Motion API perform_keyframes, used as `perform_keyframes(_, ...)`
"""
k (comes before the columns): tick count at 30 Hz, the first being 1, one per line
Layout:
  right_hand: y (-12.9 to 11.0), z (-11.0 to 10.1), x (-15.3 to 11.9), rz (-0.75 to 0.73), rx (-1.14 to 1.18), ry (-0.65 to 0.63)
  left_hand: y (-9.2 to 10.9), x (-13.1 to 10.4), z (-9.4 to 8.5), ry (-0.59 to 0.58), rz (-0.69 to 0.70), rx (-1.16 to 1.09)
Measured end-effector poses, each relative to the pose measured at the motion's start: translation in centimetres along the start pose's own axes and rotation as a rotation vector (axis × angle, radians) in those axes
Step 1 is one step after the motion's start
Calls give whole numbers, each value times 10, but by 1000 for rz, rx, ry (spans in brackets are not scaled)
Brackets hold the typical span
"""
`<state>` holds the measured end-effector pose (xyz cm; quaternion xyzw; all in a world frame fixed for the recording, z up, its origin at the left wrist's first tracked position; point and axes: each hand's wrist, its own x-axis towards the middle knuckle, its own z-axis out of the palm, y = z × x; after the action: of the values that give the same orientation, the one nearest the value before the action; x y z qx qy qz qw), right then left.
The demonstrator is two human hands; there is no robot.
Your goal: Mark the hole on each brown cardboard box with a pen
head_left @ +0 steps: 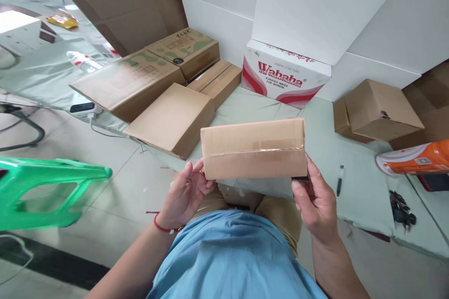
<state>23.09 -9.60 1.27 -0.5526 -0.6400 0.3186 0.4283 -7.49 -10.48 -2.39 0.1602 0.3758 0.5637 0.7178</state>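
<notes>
A taped brown cardboard box (254, 142) is held up in front of my body, its seamed side facing me. My left hand (187, 191) supports the lower left corner, palm turned up and fingers curled beside and under it. At the right end, my right hand (315, 201) grips the box, fingers behind the edge and thumb in front. A small black object (300, 178) shows between that thumb and the box's lower corner; what it is I cannot make out.
Several cardboard boxes (171, 119) lie at the left on the cloth-covered table (259, 103). A white-and-red Wahaha carton (284, 77) stands behind. Rightward are a pen (340, 180), keys (401, 208), an orange bottle (417, 158) and another box (384, 110). A green stool (52, 191) stands left.
</notes>
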Motion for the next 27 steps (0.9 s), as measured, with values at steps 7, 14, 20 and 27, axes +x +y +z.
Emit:
perform_keyframes(7, 18, 1, 5, 181, 160, 19, 14, -16, 11, 80, 200, 327)
perform_keyframes(14, 30, 5, 8, 278, 195, 72, 30, -22, 21, 1, 341, 676)
perform_keyframes(20, 41, 4, 9, 332, 248, 139, 45, -28, 36, -113, 380, 893)
perform_keyframes(27, 45, 5, 14, 390, 336, 194, 44, -27, 47, -18, 619, 1127)
